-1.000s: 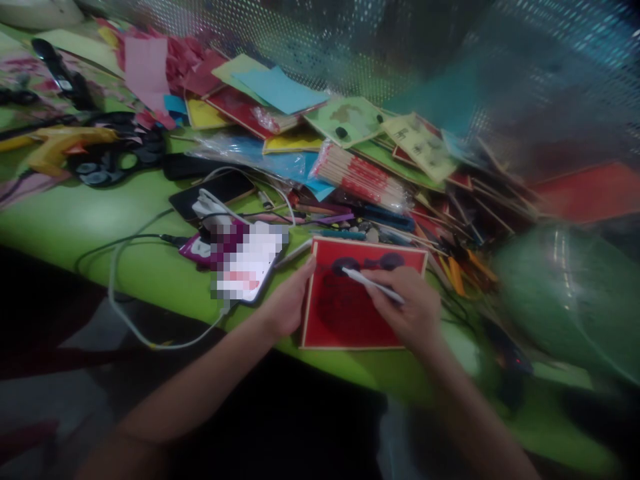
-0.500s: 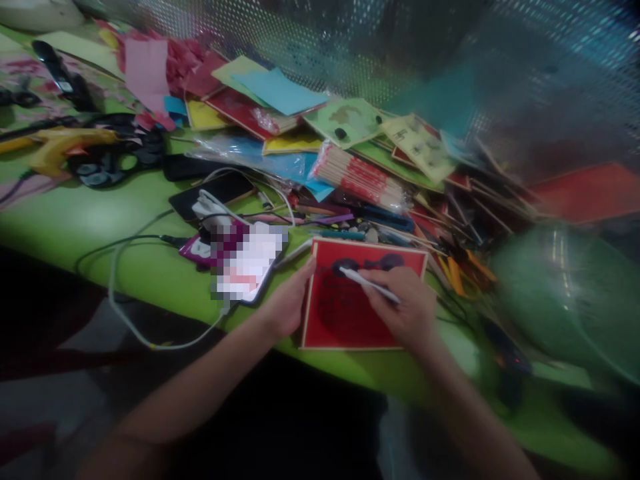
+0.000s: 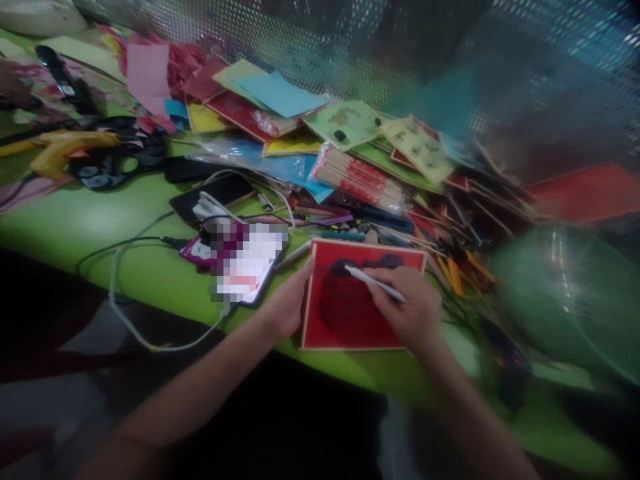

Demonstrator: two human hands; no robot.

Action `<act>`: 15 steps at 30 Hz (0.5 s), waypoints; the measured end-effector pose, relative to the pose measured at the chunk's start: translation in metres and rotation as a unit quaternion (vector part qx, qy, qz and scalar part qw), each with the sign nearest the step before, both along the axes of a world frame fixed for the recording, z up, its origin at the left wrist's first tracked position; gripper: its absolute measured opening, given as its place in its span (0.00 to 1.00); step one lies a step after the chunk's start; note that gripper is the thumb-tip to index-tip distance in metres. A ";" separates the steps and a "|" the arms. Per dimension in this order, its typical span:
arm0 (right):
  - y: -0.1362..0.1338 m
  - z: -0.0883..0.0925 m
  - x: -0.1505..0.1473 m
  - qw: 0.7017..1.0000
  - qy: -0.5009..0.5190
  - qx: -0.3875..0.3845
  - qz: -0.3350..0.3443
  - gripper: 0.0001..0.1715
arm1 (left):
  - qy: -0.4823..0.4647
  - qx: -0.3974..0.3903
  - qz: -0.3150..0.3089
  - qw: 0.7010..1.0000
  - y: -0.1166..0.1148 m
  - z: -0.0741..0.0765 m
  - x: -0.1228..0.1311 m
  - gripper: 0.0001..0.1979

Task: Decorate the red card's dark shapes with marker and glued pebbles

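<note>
Red panel: this thing (image 3: 320, 323) lies at the near edge of the green table (image 3: 125, 207), pale strips round its rim, dark ovals drawn near the top.
Right hand: the hand (image 3: 417, 303) has its fingers closed on a white pen (image 3: 383, 287), tip right at the left oval; can't swear it's touching.
Left hand: this one (image 3: 290, 303) is at the panel's left rim, thumb along the strip. Other fingers are hidden, so no clue if it's clamped on or just resting there.
Stick packet: clear plastic pack (image 3: 360, 177) behind the panel, stuffed with pale wooden sticks with red bands across them.
Other plastic: a crinkly clear sheet or bag (image 3: 235, 148) sits by some blue stuff, can't tell if that's inside or underneath.
Phone: lit-up phone (image 3: 250, 267) near the left hand, beside a purple plug block (image 3: 189, 253).
Far left: yellow glue gun (image 3: 60, 150).
</note>
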State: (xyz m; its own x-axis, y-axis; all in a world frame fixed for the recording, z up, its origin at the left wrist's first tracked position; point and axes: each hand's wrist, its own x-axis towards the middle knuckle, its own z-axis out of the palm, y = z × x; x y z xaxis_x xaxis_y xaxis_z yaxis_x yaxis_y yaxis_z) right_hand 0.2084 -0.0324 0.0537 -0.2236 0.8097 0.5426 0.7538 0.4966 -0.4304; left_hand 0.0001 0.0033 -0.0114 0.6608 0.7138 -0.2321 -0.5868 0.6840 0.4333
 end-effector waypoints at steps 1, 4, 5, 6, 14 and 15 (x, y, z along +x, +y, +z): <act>0.000 0.001 0.000 1.000 0.003 -0.001 0.000 0.11 | 0.002 -0.004 0.000 1.000 0.000 -0.001 0.000 0.25; 0.000 0.002 0.000 1.000 0.015 -0.004 -0.001 0.11 | 0.007 -0.016 0.003 1.000 0.000 -0.002 -0.001 0.25; 0.000 0.002 0.001 1.000 0.019 -0.004 -0.003 0.11 | 0.008 -0.020 0.004 1.000 -0.001 -0.001 -0.001 0.25; -0.001 0.002 0.002 1.000 0.023 -0.004 -0.008 0.11 | 0.009 -0.024 0.006 1.000 -0.001 0.000 -0.001 0.25; -0.001 0.006 0.011 0.998 0.035 -0.002 -0.046 0.09 | 0.017 -0.042 0.011 0.999 0.000 0.003 -0.002 0.26; -0.002 0.007 0.012 0.998 0.044 -0.006 -0.050 0.09 | 0.007 -0.037 0.009 0.999 0.001 0.002 -0.002 0.26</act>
State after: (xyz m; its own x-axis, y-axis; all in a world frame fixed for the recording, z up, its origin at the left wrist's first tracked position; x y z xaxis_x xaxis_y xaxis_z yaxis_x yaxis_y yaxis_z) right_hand 0.2209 -0.0339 0.0609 -0.0944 0.8325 0.5459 0.7584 0.4154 -0.5022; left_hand -0.0015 0.0039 -0.0097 0.6445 0.7056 -0.2945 -0.5928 0.7044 0.3904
